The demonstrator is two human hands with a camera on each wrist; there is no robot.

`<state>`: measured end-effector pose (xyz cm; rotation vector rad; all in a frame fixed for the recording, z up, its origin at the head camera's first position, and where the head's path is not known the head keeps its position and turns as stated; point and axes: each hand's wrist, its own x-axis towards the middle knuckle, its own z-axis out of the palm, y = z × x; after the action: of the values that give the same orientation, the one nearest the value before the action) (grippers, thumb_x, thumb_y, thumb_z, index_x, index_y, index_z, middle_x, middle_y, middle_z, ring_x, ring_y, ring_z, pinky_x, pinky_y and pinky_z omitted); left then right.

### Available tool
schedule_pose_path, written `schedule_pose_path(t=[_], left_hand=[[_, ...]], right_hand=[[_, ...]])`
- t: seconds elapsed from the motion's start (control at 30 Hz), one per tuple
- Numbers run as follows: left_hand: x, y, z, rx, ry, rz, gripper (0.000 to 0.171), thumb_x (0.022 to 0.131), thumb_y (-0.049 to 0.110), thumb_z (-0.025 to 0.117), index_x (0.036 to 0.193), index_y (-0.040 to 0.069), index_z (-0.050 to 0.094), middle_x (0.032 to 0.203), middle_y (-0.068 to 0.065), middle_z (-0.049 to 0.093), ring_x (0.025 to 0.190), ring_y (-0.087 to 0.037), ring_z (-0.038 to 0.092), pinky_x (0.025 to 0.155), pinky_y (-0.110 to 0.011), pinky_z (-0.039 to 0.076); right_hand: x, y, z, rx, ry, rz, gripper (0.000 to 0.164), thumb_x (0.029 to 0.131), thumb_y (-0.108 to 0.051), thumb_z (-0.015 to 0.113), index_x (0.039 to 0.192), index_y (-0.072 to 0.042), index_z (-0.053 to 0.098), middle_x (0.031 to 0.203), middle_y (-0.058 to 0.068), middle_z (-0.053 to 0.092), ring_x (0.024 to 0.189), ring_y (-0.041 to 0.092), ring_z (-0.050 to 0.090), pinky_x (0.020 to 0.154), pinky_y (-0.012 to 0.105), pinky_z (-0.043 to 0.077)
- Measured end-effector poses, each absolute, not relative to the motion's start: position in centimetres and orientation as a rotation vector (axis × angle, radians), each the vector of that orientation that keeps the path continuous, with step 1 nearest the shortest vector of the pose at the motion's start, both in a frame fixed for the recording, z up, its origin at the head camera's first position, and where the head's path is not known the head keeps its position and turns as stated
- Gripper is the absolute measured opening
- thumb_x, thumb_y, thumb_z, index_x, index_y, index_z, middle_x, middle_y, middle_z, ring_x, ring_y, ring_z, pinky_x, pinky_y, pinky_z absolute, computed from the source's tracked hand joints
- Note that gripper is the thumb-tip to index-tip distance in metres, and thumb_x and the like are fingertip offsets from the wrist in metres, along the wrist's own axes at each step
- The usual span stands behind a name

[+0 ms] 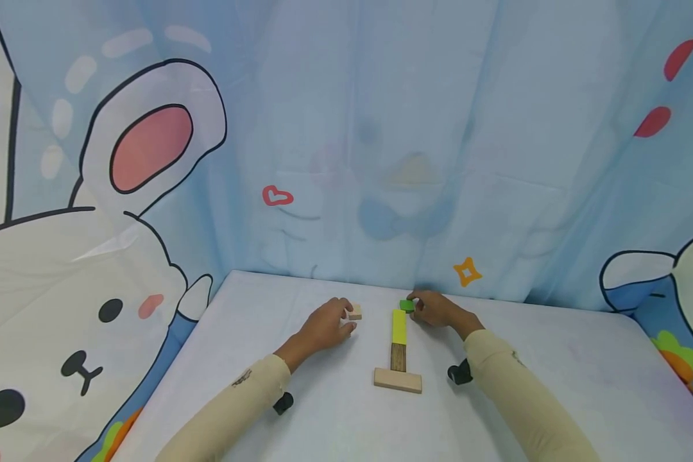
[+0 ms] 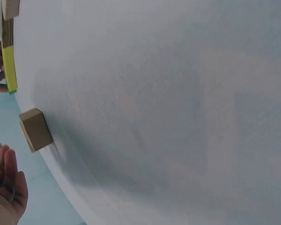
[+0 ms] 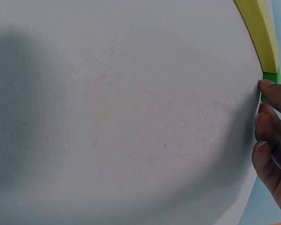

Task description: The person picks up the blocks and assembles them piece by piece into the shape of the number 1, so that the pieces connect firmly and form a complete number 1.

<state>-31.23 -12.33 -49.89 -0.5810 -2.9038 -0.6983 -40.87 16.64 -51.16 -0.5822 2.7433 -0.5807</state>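
My right hand (image 1: 433,309) pinches a small green block (image 1: 407,306) at the far end of a row of blocks. In the right wrist view the thumb and fingers (image 3: 271,96) lie against the green block (image 3: 270,78), partly covering it. Touching it is a yellow block (image 1: 399,327), followed by a dark brown wood-grained block (image 1: 398,357) and a pale wooden block (image 1: 398,380) lying crosswise at the near end. My left hand (image 1: 323,326) hovers beside a small pale wooden block (image 1: 355,312); the left wrist view shows its loosely bent fingers (image 2: 9,173) apart from that block (image 2: 36,130).
A white cloth covers the table (image 1: 335,410). Behind it hangs a light blue curtain (image 1: 323,128) with cartoon prints, close to the table's back edge. Black wrist devices (image 1: 459,372) sit under both sleeves.
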Motion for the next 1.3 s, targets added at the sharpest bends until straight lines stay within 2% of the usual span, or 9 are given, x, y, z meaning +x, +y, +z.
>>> schedule_pose_path(t=[0.17, 0.37, 0.57, 0.87, 1.3], left_hand=[[-32.2, -12.5, -50.3, -0.504, -2.952, -0.709, 0.035, 0.096, 0.027, 0.069, 0.123, 0.007, 0.061, 0.102, -0.006, 0.063, 0.082, -0.013, 0.058, 0.072, -0.028, 0.050], [-32.9, -12.0, -50.2, -0.436, -3.038, -0.696, 0.043, 0.096, 0.030, 0.068, 0.130, 0.006, 0.057, 0.108, -0.009, 0.064, 0.091, -0.018, 0.061, 0.079, -0.034, 0.051], [-33.5, -11.6, -50.6, -0.373, -3.080, -0.641, 0.049, 0.096, 0.032, 0.068, 0.135, 0.005, 0.055, 0.108, -0.009, 0.063, 0.089, -0.017, 0.057, 0.082, -0.036, 0.051], [-34.1, -11.2, -50.7, -0.283, -3.180, -0.686, 0.050, 0.097, 0.032, 0.066, 0.139, 0.008, 0.051, 0.116, -0.012, 0.064, 0.091, -0.019, 0.058, 0.086, -0.039, 0.052], [-34.2, -10.6, -50.7, -0.298, -3.174, -0.710, 0.052, 0.097, 0.025, 0.065, 0.140, 0.003, 0.047, 0.116, -0.016, 0.066, 0.092, -0.021, 0.062, 0.086, -0.040, 0.053]], right_hand=[[-40.9, 16.8, -51.2, -0.599, 2.745, -0.584, 0.043, 0.095, -0.015, 0.068, 0.134, -0.002, 0.057, 0.108, 0.013, 0.065, 0.091, 0.022, 0.058, 0.083, 0.042, 0.051], [-40.8, 16.8, -51.3, -0.607, 2.748, -0.595, 0.042, 0.095, -0.015, 0.068, 0.134, -0.002, 0.058, 0.107, 0.012, 0.065, 0.092, 0.021, 0.058, 0.083, 0.042, 0.051], [-40.7, 16.5, -51.3, -0.611, 2.758, -0.589, 0.041, 0.095, -0.014, 0.067, 0.133, -0.001, 0.059, 0.108, 0.012, 0.065, 0.092, 0.021, 0.058, 0.084, 0.043, 0.051], [-40.7, 16.5, -51.2, -0.597, 2.757, -0.575, 0.042, 0.095, -0.015, 0.068, 0.134, -0.003, 0.058, 0.109, 0.012, 0.065, 0.093, 0.021, 0.058, 0.085, 0.043, 0.051], [-40.8, 16.5, -51.1, -0.640, 2.745, -0.599, 0.039, 0.095, -0.014, 0.068, 0.130, -0.001, 0.060, 0.105, 0.011, 0.066, 0.089, 0.020, 0.057, 0.081, 0.039, 0.051]])
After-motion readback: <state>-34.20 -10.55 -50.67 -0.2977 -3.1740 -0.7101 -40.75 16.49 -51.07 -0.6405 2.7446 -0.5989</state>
